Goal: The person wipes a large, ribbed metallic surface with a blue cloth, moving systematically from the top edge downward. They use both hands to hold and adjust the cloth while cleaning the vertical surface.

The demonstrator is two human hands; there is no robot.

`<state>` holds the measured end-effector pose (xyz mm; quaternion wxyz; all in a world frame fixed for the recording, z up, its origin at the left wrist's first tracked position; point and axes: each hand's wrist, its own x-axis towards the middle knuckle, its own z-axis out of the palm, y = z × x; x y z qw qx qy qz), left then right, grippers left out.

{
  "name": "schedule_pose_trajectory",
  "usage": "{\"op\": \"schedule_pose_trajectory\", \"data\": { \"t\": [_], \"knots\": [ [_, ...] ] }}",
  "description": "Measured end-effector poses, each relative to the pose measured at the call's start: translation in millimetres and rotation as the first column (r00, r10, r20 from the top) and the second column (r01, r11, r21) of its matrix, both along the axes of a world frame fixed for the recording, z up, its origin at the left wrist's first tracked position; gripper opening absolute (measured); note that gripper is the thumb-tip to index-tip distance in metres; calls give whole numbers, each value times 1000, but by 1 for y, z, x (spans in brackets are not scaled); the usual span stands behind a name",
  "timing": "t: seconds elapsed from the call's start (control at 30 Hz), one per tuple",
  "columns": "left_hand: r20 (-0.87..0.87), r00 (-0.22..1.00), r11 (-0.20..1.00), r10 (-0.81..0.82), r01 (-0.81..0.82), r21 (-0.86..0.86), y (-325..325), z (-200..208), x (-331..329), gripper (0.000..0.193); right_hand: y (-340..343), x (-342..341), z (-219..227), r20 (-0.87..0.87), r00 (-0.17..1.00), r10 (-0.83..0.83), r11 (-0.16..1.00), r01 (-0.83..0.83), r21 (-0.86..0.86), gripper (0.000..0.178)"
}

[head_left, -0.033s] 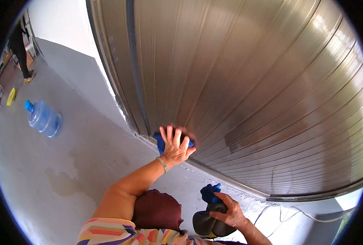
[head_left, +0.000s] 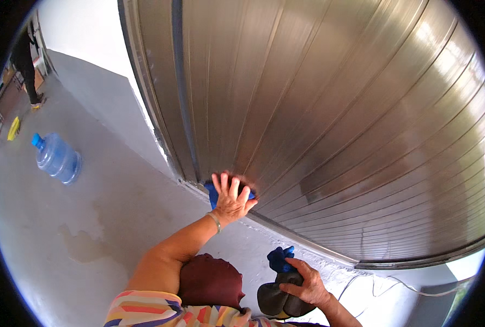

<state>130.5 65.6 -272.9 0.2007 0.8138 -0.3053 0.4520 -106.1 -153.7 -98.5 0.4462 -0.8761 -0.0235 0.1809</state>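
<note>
My left hand (head_left: 232,200) lies with its fingers spread over a blue cloth (head_left: 214,195), pressing it against the bottom left part of a ribbed metal shutter (head_left: 308,125). A bracelet circles that wrist. Lower right, my right hand (head_left: 307,283) is curled, with a bunched dark blue cloth (head_left: 280,259) at its fingertips. Dark, rounded shapes (head_left: 272,298) lie under and beside this hand; I cannot make out what they are. Between my arms shows a maroon, rounded cloth surface (head_left: 211,280).
A blue water jug (head_left: 59,158) lies on the grey floor at the left. Beyond it are a yellow object (head_left: 14,128) and a person's dark-clad leg (head_left: 27,73). White cables (head_left: 400,282) run along the shutter's foot at the right. A damp patch (head_left: 84,245) marks the floor.
My left hand and its blue cloth have shifted slightly down and left along the shutter. The right hand stays where it was.
</note>
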Motion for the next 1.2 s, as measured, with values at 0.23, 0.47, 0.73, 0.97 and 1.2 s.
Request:
{"op": "schedule_pose_trajectory", "data": {
  "t": [0.23,0.47,0.73,0.97,1.2],
  "knots": [
    [22,994,989,-104,106,-108,6,-8,-1,53,-2,-5,12,31,997,-71,997,72,-17,72],
    [-145,965,949,-221,178,-261,49,94,8,13,3,2,10,92,996,-13,999,8,52,69],
    [-31,284,46,-958,45,-998,53,204,-22,18,23,24,9,-30,998,-59,957,65,283,118],
    [142,-38,-138,-989,-87,-987,46,246,-57,14,71,68,12,-107,982,157,804,-64,591,98],
    [338,-243,-181,-909,-501,-846,73,154,-50,49,70,88,40,-415,835,362,530,182,828,77]
  ]
}}
